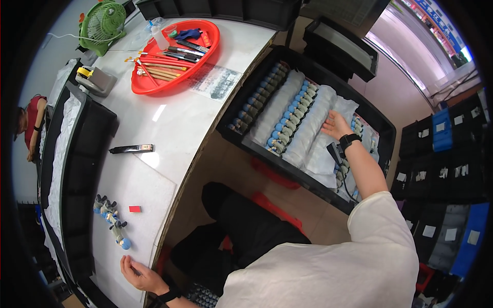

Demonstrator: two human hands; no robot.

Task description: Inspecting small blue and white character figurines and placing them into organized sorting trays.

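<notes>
My right hand (pixel 335 126) reaches over a large black crate (pixel 240 146) at the right, fingers loosely spread and touching or just above a padded white sheet (pixel 321 110). It appears to hold nothing. Beside that sheet stands a row of small blue-headed figurines (pixel 290 118); more figurines show partly from under the sheets. Palm up at the near left edge of the table rests my left hand (pixel 137 274), loosely curled with the fingers apart and nothing visible in it. Just beyond it several blue-and-grey figurines (pixel 112 218) lie in a cluster, next to a small red block (pixel 134 209).
A red tray (pixel 215 38) of brushes and pens sits at the far end of the white table (pixel 169 120). Nearer are a tape dispenser (pixel 97 81) and a black marker-like tool (pixel 132 149). A long black bin (pixel 84 149) borders the left; a green fan (pixel 102 25) stands behind.
</notes>
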